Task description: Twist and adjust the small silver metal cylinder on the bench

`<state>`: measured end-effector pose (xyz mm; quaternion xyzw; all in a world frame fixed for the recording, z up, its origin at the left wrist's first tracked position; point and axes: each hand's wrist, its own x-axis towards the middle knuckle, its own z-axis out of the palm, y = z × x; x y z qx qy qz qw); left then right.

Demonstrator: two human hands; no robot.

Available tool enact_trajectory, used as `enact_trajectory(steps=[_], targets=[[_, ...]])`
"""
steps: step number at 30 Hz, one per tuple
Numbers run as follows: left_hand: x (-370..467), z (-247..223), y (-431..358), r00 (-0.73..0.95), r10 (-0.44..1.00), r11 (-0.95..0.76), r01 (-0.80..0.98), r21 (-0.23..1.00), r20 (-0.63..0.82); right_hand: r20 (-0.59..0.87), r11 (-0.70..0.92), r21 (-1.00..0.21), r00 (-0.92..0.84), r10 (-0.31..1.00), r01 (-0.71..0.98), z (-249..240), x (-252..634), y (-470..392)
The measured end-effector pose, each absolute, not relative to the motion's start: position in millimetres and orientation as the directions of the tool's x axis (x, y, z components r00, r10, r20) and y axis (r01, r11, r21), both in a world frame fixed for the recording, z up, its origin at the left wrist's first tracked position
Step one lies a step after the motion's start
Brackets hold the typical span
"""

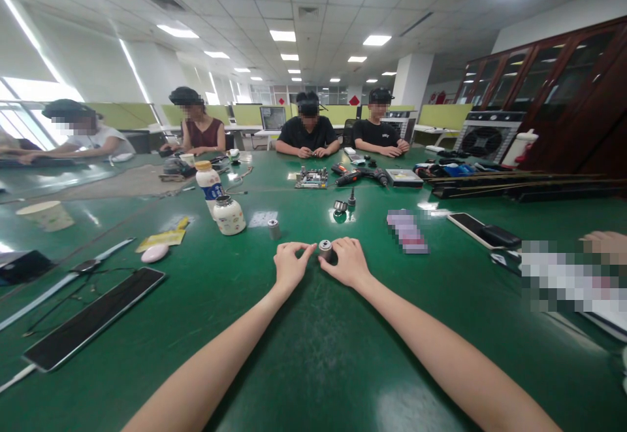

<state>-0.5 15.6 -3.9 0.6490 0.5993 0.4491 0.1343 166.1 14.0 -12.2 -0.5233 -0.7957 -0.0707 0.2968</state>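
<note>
Bare forearms [210, 360] stretched over green table [313, 360], far metal cylinder [273, 229] stood beyond left hand [292, 265], fingers bunched, whether anything is pinched cannot be told, near metal cylinder [325, 248] between both hands, grasped by right hand [349, 262]

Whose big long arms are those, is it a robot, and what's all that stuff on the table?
No robot here! Those are a person's bare arms. There is just one picture, from a camera on that person's head, looking forward and down, so the arms reach in from the bottom. The right hand holds a small metal cylinder between thumb and fingers. The left hand has its fingertips right beside it; whether they touch is hard to tell. On the green table are another metal cylinder, a round white jar, a circuit board and a dark flat tablet or phone. Other people sit across from them.
</note>
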Motion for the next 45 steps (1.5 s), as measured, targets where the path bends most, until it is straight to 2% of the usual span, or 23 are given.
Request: enact_trajectory(steps=[10,12,16,19,22,25,28,32,38,45], targets=[[3.3,1.4,9.9,-0.095,0.92,-0.183,0.753,0.632,0.38,0.53,0.44,-0.197,-0.283,0.8,0.876,-14.2,166.5,15.8],[4.0,-0.7,8.6,-0.039,0.919,-0.21,0.794,0.57,0.393,0.53,0.444,-0.196,-0.287,0.798,0.874,-14.6,166.6,16.0],[5.5,-6.4,6.5,0.181,0.895,-0.351,0.851,0.391,0.409,0.527,0.459,-0.205,-0.298,0.796,0.864,-14.9,166.6,16.2],[6.1,-6.8,5.2,0.249,0.892,-0.381,0.864,0.328,0.378,0.516,0.46,-0.213,-0.301,0.802,0.862,-14.8,166.6,16.3],[5.5,-5.7,5.0,0.226,0.901,-0.356,0.873,0.335,0.37,0.51,0.462,-0.215,-0.305,0.804,0.86,-14.4,166.7,16.6],[3.9,-6.2,6.5,0.192,0.886,-0.36,0.859,0.365,0.422,0.499,0.464,-0.22,-0.31,0.809,0.858,-13.5,167.0,16.8],[2.7,-6.4,8.2,0.105,0.836,-0.38,0.818,0.431,0.538,0.486,0.482,-0.225,-0.331,0.809,0.847,-11.8,167.4,16.4],[3.4,-3.2,6.9,-0.033,0.698,-0.451,0.756,0.475,0.715,0.476,0.535,-0.225,-0.387,0.79,0.814,-9.8,167.5,15.5],[6.1,-0.1,2.4,0.073,0.646,-0.573,0.704,0.419,0.759,0.471,0.59,-0.221,-0.445,0.762,0.777,-11.1,167.6,16.3],[5.9,0.3,3.2,0.098,0.674,-0.584,0.678,0.446,0.733,0.464,0.597,-0.216,-0.457,0.759,0.772,-12.4,168.4,17.3]])
